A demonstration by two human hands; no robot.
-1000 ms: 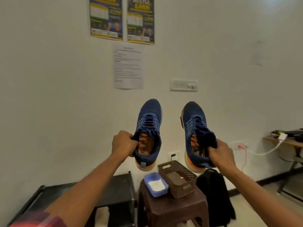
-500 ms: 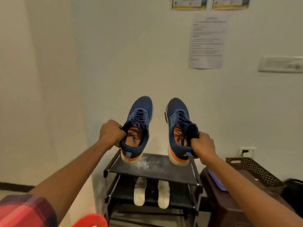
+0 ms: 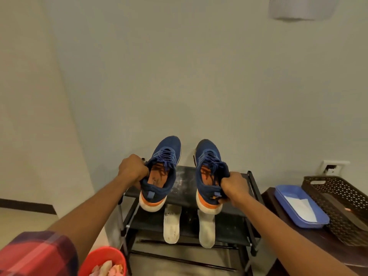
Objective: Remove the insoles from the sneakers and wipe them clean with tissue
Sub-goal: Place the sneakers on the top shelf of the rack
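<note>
Lowered from in front of the wall, two navy sneakers now hang over the shoe rack [image 3: 185, 181]. The left hand [image 3: 132, 169] grips the left sneaker [image 3: 168, 149] by its collar, and the right hand [image 3: 234, 186] grips the right sneaker [image 3: 207, 153]. Orange insoles [image 3: 159, 177] apparently remain inside, so removal likely comes next.

Edges crop the notice [image 3: 302, 7] and red bin [image 3: 103, 257].

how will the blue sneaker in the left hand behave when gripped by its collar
Likely light for its size: the left hand holds the left sneaker by the collar edge alone. The knit upper probably flexes, since the collar seems to bend where the hand pinches it. The thick white-and-orange sole should keep it from flopping.
</note>
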